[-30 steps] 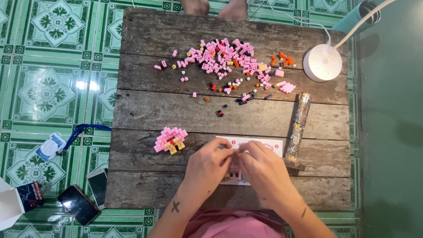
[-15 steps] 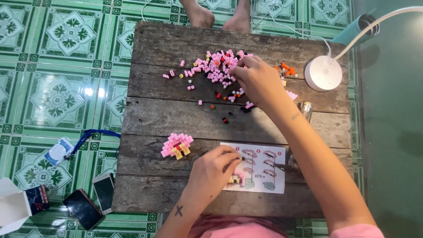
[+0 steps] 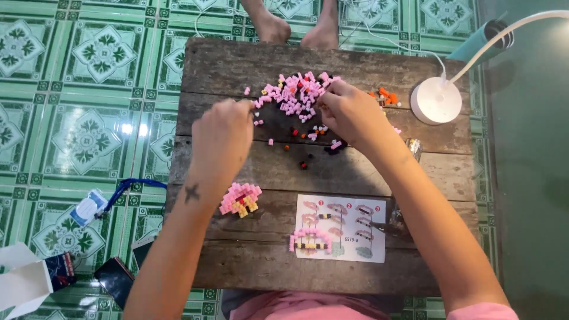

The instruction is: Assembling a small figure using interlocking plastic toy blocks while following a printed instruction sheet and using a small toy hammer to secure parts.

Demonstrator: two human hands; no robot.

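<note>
Both my hands reach to a heap of small pink bricks (image 3: 293, 98) at the far side of a low wooden table (image 3: 237, 65). My left hand (image 3: 222, 139) hovers at the heap's left edge with its fingers curled. My right hand (image 3: 349, 112) rests on the heap's right edge, fingertips pinched among the bricks. Whether either hand holds a brick is hidden. Near me, a pink and yellow built piece (image 3: 240, 200) lies left of a printed instruction sheet (image 3: 349, 234). A flat pink and yellow piece (image 3: 309, 242) lies on the sheet.
A white round lamp base (image 3: 435, 101) stands at the table's far right, with orange bricks (image 3: 385, 96) beside it. Someone's bare feet (image 3: 296, 26) rest past the far edge. On the green tiled floor at left lie phones (image 3: 115, 278), a small box (image 3: 32, 278) and a blue lanyard (image 3: 127, 186).
My left hand has left the sheet and moved up to the pink heap beside my right hand. The flat built piece now lies alone on the sheet.
</note>
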